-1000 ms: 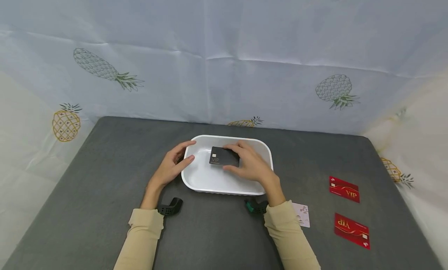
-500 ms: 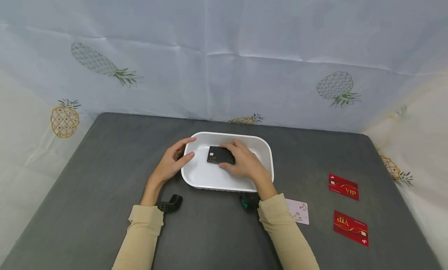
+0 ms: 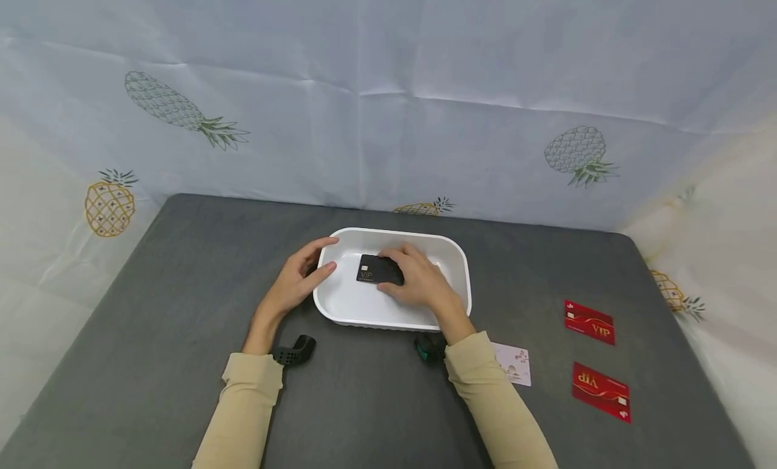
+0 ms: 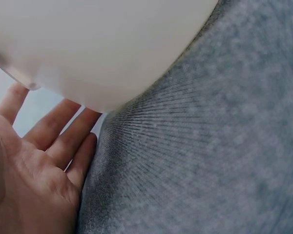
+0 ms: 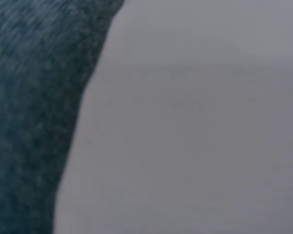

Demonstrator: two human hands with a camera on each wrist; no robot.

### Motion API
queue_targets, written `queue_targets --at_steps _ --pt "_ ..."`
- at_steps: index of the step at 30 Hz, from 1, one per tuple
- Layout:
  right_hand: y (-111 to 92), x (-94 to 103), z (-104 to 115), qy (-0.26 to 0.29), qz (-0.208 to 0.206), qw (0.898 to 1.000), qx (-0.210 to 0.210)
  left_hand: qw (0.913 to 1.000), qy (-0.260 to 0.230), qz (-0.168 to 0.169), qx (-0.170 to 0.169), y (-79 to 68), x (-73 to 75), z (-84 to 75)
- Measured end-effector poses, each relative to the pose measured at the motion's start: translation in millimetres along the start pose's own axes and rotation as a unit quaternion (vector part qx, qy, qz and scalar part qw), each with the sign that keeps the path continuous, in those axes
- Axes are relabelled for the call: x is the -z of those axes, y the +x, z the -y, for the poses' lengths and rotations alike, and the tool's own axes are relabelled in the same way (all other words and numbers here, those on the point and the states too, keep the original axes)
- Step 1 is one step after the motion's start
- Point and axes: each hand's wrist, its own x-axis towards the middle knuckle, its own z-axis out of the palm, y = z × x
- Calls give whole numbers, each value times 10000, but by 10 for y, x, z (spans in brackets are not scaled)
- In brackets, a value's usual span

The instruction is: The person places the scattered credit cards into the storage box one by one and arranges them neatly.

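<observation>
A white plastic tub (image 3: pixel 349 308) with rounded corners sits in the middle of the table. My right hand (image 3: pixel 420 280) reaches into it and pinches a black VIP card (image 3: pixel 375 269) between thumb and fingers at its long edges; the palm side hides the card's right end. My left hand (image 3: pixel 290 283) is at the tub's left end, its thumb and index fingertip right at the rim. Seen from the left wrist, the fingers (image 4: pixel 63 129) are fairly straight along the tub's outer wall (image 4: pixel 102 53). Only the tub's blurred white wall (image 5: pixel 185 146) and grey cloth show in the right wrist view.
Two red VIP cards (image 3: pixel 590 322) lie flat on the right of the grey table (image 3: pixel 182 287). A pale pink card with a blossom print (image 3: pixel 516 364) lies partly hidden by the right sleeve (image 3: pixel 494 395). A pineapple-print curtain (image 3: pixel 376 131) hangs behind the table.
My right hand has shifted slightly left inside the tub, bringing the black card with it toward the left. My left hand stays at the tub's left end.
</observation>
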Motion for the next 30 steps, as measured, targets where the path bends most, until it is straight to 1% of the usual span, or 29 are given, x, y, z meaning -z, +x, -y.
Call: queue_targets --at_steps 3,9,14,22,30 --pt "10 -16 12 -19 14 10000 20 10000 16 16 33 -1 4 -6" --pt "26 -45 41 -84 -10 9998 202 10000 27 21 79 -10 7 -2" --pt "8 -48 44 -141 -20 9996 225 10000 -35 37 42 -10 1 5" --pt "0 -28 54 -146 -93 9991 380 10000 -54 37 32 -4 7 1" --pt "-18 -43 48 -136 -111 9990 405 9999 -93 49 9 -18 -4 -6"
